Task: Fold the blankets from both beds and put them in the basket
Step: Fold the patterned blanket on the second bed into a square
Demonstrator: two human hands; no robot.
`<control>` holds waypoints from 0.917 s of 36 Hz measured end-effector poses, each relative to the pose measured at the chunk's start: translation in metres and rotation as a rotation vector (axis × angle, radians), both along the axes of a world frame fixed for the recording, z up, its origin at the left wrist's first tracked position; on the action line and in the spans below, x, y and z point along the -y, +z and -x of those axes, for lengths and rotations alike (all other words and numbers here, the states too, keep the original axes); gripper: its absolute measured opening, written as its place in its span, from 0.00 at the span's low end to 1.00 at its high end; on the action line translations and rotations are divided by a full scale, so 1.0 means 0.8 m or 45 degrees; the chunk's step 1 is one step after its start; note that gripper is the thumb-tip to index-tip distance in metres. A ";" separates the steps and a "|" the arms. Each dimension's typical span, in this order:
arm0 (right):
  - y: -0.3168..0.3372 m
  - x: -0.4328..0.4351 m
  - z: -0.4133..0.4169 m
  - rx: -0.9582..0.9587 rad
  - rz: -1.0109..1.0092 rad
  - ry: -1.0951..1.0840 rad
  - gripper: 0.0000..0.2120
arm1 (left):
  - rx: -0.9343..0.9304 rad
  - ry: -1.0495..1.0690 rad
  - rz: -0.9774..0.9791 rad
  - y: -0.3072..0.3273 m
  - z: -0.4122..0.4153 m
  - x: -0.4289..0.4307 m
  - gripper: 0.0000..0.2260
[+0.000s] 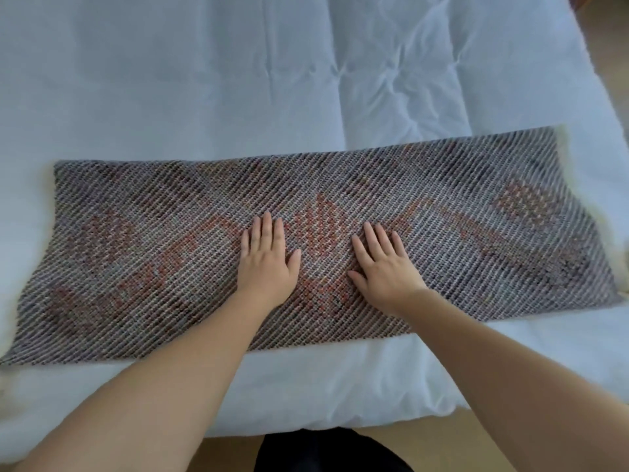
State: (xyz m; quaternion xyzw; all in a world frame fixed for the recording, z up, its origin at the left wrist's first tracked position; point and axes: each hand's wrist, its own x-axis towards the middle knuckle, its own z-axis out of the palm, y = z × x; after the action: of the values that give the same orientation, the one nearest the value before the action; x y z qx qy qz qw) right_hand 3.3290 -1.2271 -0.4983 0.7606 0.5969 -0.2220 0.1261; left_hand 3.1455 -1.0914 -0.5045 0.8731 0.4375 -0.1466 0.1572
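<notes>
Two hands are lying flat, palms down, near the middle of a blanket (306, 240) that is stretching as a long strip across the near part of a bed (306, 80). Left hand (267, 258) and right hand (384, 267) are sitting just beside each other, a narrow gap of weave showing between them; fingers are extended and spread, gripping nothing, only pressing on the cloth. Blanket is grey-brown diagonal weave with reddish patches, a pale fuzzy edge peeking out at both short ends, which is suggesting it is already doubled lengthwise, though layers cannot be counted from here. White bedding is showing beyond the strip and along the near edge of the mattress. Judging the step: smoothing and flattening before the next fold. Doing it well is likely meaning sweeping both palms outward from the centre toward the short ends, pushing trapped air and ripples out, then checking the long edges are lining up before bringing one end over to the other. Right end is sitting slightly skewed and higher than the left, so squaring it first seems wise. No basket is showing anywhere in view; its place and contents cannot be told.
</notes>
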 end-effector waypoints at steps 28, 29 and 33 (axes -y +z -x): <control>-0.044 0.012 -0.444 0.109 -0.198 0.034 0.37 | 0.229 0.097 -0.017 -0.034 -0.403 0.230 0.33; -0.044 0.022 -0.461 0.115 -0.205 0.042 0.37 | 0.246 0.100 -0.011 -0.034 -0.421 0.252 0.33; -0.046 0.052 -0.515 0.102 -0.208 0.071 0.37 | 0.270 0.099 0.080 -0.033 -0.493 0.332 0.35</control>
State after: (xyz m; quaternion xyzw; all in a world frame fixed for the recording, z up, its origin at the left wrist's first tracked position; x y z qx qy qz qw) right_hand 3.7409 -1.2686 -0.5353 0.7597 0.6285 -0.1385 0.0936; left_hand 3.5395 -1.3568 -0.5308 0.8607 0.4472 -0.0608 0.2355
